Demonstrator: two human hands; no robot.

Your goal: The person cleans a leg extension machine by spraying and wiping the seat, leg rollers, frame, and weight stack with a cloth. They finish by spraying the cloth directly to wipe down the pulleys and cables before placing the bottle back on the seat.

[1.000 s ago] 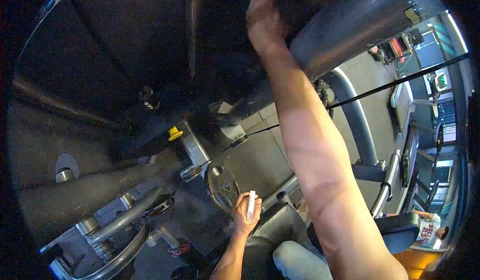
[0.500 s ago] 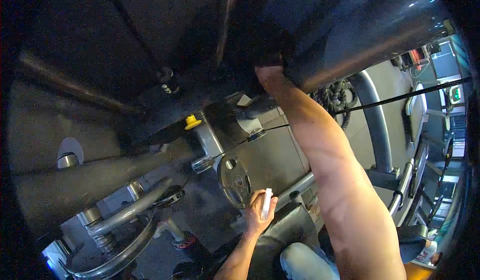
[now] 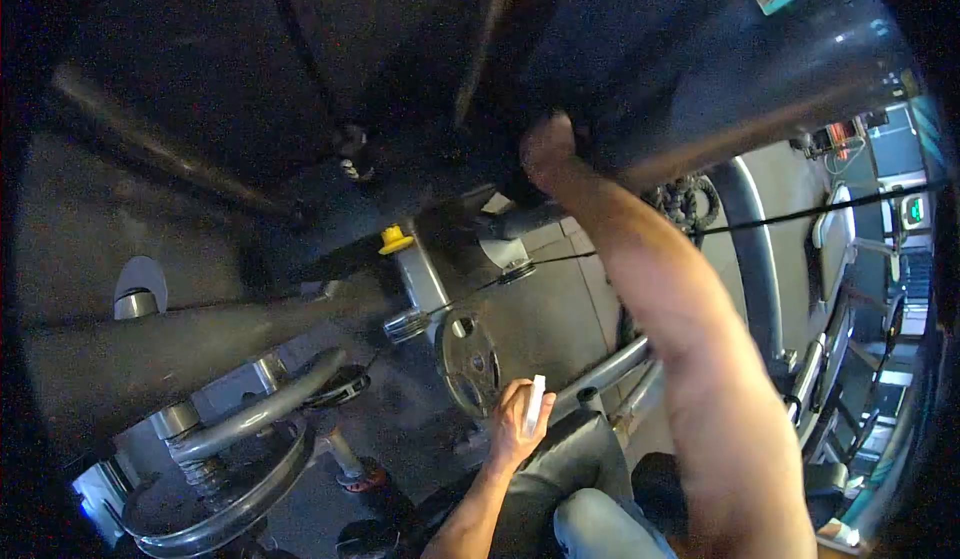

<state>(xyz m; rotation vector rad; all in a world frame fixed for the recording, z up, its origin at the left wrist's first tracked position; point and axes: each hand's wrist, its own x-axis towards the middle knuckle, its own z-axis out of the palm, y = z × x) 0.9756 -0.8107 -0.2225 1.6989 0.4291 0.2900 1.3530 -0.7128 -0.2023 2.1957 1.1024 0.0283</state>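
My left hand (image 3: 516, 427), low in the middle of the view, is closed around a slim white block-shaped object (image 3: 535, 405) whose narrow top faces me. Beside that hand hangs a round dark weight plate (image 3: 468, 364) with cut-out grips. My right arm stretches up and forward, and my right hand (image 3: 550, 149) is at the dark underside of a large machine frame (image 3: 740, 99). Deep shadow covers its fingers, and I cannot tell whether they hold anything.
A yellow knob (image 3: 395, 239) sits on a silver post (image 3: 422, 281) left of my arm. A black cable (image 3: 830, 209) runs across to the right. Thick rope (image 3: 690, 204) hangs behind my forearm. Lower left are a curved metal bar (image 3: 255, 414) and another person's shoe (image 3: 362, 479).
My right hand has shifted slightly along the dark frame, and its forearm has swung a little to the right. The view has tilted slightly. My left hand keeps its hold on the white object.
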